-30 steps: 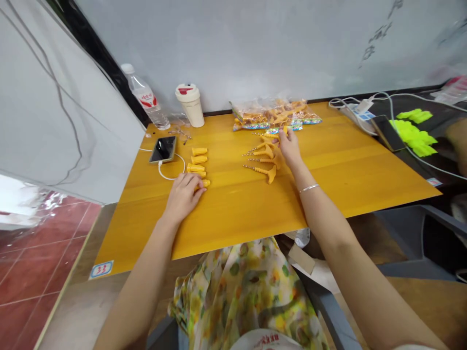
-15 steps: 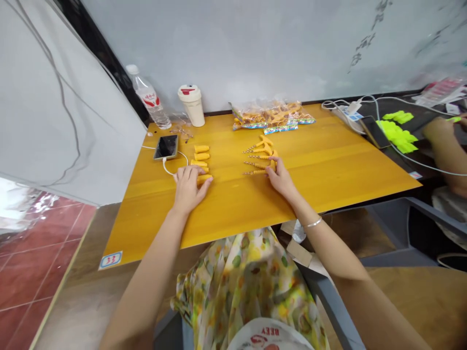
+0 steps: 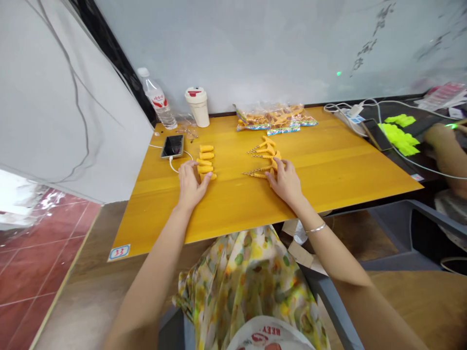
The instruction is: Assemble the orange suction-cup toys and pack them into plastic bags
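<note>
Yellow T-handled corkscrews (image 3: 268, 150) lie in a column on the table, their metal spirals pointing left. My right hand (image 3: 286, 182) has its thumb and fingers around the handle of a near corkscrew (image 3: 260, 175), partly hiding it. To the left, several yellow ribbed sleeves (image 3: 206, 156) lie in a matching column. My left hand (image 3: 192, 185) rests beside the nearest sleeves (image 3: 205, 169), fingers apart, with the thumb touching the lowest one and the fingertips at their left ends.
Bags of more yellow corkscrews (image 3: 275, 119) lie at the back. A charging phone (image 3: 172, 146), water bottle (image 3: 158, 102) and lidded cup (image 3: 199, 108) stand at the left. On the right are another phone (image 3: 375, 134), bright green pieces (image 3: 399, 138) and another person's hand (image 3: 438, 136).
My left hand has drawn back slightly from the sleeves, showing more of the nearest ones. Near my right hand, the two closest corkscrews have come together at their tips. The view has shifted a little.
</note>
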A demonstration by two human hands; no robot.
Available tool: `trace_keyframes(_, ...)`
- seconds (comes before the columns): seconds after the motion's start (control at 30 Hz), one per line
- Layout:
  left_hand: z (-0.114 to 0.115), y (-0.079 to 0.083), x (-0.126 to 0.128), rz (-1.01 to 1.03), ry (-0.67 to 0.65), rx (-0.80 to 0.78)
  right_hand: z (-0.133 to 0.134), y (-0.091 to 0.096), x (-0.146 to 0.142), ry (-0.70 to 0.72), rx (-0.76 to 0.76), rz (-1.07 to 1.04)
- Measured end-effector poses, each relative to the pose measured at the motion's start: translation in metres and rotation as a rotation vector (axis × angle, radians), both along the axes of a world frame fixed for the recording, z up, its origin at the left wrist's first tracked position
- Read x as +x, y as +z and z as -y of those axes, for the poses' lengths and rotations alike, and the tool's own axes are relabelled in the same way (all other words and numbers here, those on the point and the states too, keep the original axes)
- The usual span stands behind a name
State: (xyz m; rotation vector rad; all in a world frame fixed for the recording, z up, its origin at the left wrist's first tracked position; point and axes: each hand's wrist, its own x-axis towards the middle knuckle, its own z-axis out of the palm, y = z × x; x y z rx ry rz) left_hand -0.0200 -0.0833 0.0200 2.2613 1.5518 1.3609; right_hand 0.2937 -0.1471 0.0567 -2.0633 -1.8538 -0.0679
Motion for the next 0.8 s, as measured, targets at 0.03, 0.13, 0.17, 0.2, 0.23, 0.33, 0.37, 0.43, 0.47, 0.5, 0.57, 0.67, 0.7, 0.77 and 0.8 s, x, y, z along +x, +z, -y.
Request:
trace_keyframes(0.03,-0.003,-0.003,0.000,0.029,-0.019,0.004,-0.001,-0.002,0.004,0.060,0.015,0.025)
trace_keyframes(0.13,-0.007,-0.010,0.001,0.074,-0.081,-0.039,-0.006,-0.010,0.009,0.231,-0.030,0.099)
trace_keyframes(0.17,-0.008,-0.011,0.001,0.079,-0.098,-0.066,-0.008,-0.013,0.008,0.266,-0.069,0.114)
trace_keyframes(0.2,-0.008,-0.012,0.001,0.081,-0.111,-0.095,-0.010,-0.015,0.006,0.285,-0.108,0.123)
trace_keyframes(0.23,-0.008,-0.013,0.001,0.080,-0.125,-0.126,-0.012,-0.017,0.002,0.294,-0.141,0.129)
trace_keyframes(0.33,-0.008,-0.016,0.001,0.057,-0.178,-0.217,-0.020,-0.022,-0.010,0.282,-0.183,0.130)
trace_keyframes(0.37,-0.008,-0.018,0.001,0.048,-0.195,-0.240,-0.023,-0.023,-0.013,0.280,-0.179,0.128)
trace_keyframes(0.43,-0.010,-0.020,-0.001,0.051,-0.218,-0.263,-0.029,-0.022,-0.014,0.290,-0.155,0.116)
trace_keyframes(0.47,-0.010,-0.020,-0.002,0.069,-0.217,-0.261,-0.033,-0.020,-0.011,0.290,-0.140,0.104)
trace_keyframes(0.5,-0.012,-0.021,-0.003,0.095,-0.208,-0.255,-0.037,-0.017,-0.005,0.278,-0.127,0.087)
trace_keyframes(0.57,-0.014,-0.021,-0.005,0.155,-0.152,-0.246,-0.049,-0.010,0.015,0.204,-0.117,0.043)
trace_keyframes(0.67,-0.017,-0.021,-0.009,0.228,-0.020,-0.249,-0.066,-0.003,0.055,0.027,-0.153,-0.003)
trace_keyframes(0.7,-0.018,-0.020,-0.009,0.248,0.014,-0.248,-0.071,-0.004,0.068,-0.030,-0.186,-0.008)
trace_keyframes(0.77,-0.019,-0.020,-0.010,0.269,0.048,-0.248,-0.077,-0.007,0.088,-0.120,-0.265,-0.004)
trace_keyframes(0.8,-0.019,-0.019,-0.010,0.272,0.052,-0.252,-0.078,-0.010,0.095,-0.143,-0.298,0.003)
